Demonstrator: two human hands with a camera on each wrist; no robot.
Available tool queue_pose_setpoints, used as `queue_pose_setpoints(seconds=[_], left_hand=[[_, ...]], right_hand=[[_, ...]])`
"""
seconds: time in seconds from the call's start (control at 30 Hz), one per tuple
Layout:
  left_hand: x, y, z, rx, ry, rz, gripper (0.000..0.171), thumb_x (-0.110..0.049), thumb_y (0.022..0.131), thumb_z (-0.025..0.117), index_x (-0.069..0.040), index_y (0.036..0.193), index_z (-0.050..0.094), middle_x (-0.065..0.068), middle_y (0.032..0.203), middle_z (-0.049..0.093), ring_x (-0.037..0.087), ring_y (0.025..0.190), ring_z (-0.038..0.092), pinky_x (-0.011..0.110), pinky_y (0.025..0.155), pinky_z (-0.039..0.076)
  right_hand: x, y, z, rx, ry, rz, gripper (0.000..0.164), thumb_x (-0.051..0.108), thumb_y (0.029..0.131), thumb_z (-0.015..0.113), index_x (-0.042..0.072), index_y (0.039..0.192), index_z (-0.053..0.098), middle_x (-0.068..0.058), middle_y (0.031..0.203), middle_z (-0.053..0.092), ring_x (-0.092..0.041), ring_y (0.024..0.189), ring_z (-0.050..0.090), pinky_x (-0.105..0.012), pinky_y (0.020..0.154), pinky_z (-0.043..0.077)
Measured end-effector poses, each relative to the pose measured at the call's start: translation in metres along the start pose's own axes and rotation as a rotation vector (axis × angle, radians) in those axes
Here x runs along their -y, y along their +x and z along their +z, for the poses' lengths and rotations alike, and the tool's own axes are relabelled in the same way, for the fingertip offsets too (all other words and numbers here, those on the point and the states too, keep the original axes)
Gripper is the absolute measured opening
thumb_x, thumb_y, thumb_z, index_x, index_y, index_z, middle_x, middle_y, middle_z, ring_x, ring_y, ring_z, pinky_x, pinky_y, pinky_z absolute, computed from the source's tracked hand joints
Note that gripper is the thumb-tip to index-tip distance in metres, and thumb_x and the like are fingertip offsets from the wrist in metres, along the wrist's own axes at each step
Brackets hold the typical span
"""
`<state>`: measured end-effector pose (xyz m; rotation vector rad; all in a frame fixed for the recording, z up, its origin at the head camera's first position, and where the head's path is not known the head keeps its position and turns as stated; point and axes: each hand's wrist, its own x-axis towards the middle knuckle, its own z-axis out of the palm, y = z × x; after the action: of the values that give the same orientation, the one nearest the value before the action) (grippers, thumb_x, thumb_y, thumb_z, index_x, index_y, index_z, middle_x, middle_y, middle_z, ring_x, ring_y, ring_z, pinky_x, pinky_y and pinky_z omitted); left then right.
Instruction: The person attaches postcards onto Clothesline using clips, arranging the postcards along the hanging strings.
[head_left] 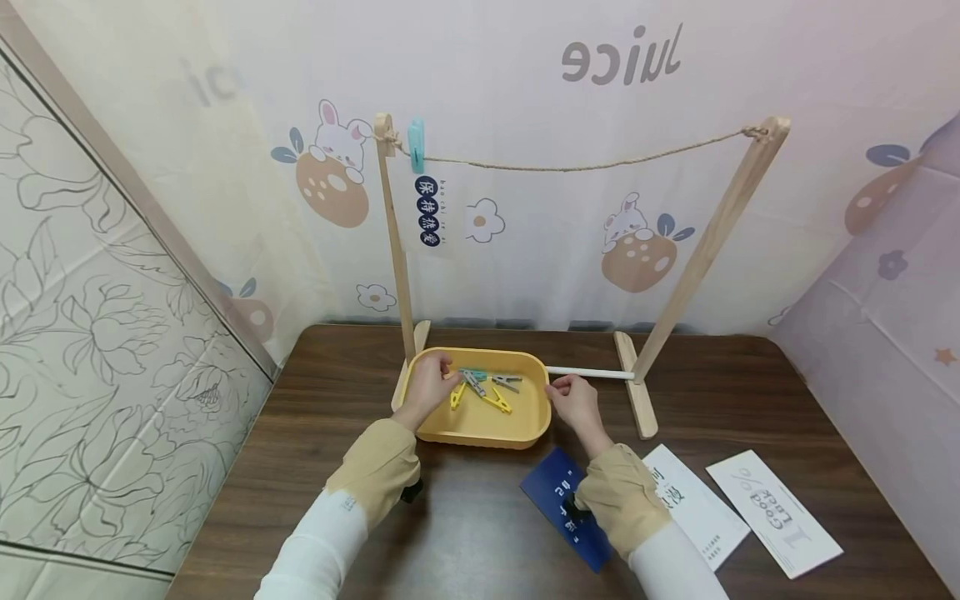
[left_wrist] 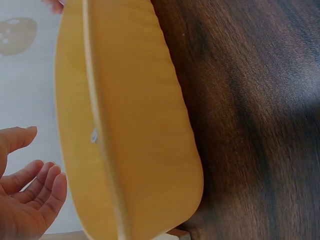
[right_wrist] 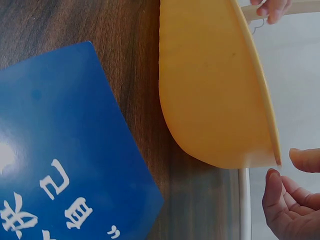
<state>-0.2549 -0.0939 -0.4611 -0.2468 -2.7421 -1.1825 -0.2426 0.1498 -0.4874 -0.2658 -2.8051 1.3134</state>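
A yellow basket (head_left: 471, 439) stands between both hands, with several clothespins in it: yellow ones (head_left: 498, 402), a teal one (head_left: 476, 375) and grey ones (head_left: 474, 383). My left hand (head_left: 426, 387) hovers over the basket's left end, its fingers loosely bent and holding nothing. In the left wrist view, its thumb stands apart from the fingers. At the right rim is my right hand (head_left: 579, 408); in the right wrist view its thumb (right_wrist: 306, 160) and fingers (right_wrist: 274, 192) part around the rim's corner without pinching it.
Behind the basket, a wooden stand (head_left: 697, 258) carries a twine line (head_left: 570, 169). A teal clothespin (head_left: 416, 147) holds a printed card (head_left: 428, 212) on it. A blue card (head_left: 547, 483) and two white cards (head_left: 712, 525) (head_left: 776, 517) lie at the right.
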Motion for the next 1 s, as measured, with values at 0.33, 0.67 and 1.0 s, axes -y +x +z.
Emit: queue_pose_setpoints(seconds=[0.33,0.67,1.0], left_hand=[[0.009,0.010,0.016,0.059,0.069,-0.146,0.031,-0.010,0.078,0.067,0.008,0.101,0.058,0.014,0.082,0.057,0.022,0.074,0.053,0.034,0.068,0.046],[0.026,0.024,0.040,0.049,0.072,-0.203,0.029,-0.015,0.078,0.069,0.005,0.097,0.060,0.013,0.077,0.057,0.023,0.068,0.055,0.034,0.060,0.046],[0.089,0.052,0.091,0.003,0.002,-0.179,0.028,-0.022,0.077,0.069,0.001,0.092,0.062,0.008,0.074,0.056,0.018,0.062,0.053,0.029,0.052,0.044]], right_hand=[[-0.001,-0.002,0.005,0.071,0.138,0.077,0.021,0.013,0.083,0.060,-0.006,0.092,0.058,-0.016,0.079,0.062,-0.021,0.055,0.060,-0.028,0.049,0.050],[-0.001,-0.002,0.007,0.042,0.145,0.092,0.016,0.008,0.082,0.061,-0.006,0.087,0.059,-0.015,0.075,0.060,-0.013,0.052,0.056,-0.026,0.048,0.050],[0.000,0.000,0.009,0.054,0.260,0.187,0.016,0.005,0.080,0.064,-0.007,0.088,0.058,-0.012,0.072,0.059,-0.014,0.050,0.055,-0.031,0.051,0.052]])
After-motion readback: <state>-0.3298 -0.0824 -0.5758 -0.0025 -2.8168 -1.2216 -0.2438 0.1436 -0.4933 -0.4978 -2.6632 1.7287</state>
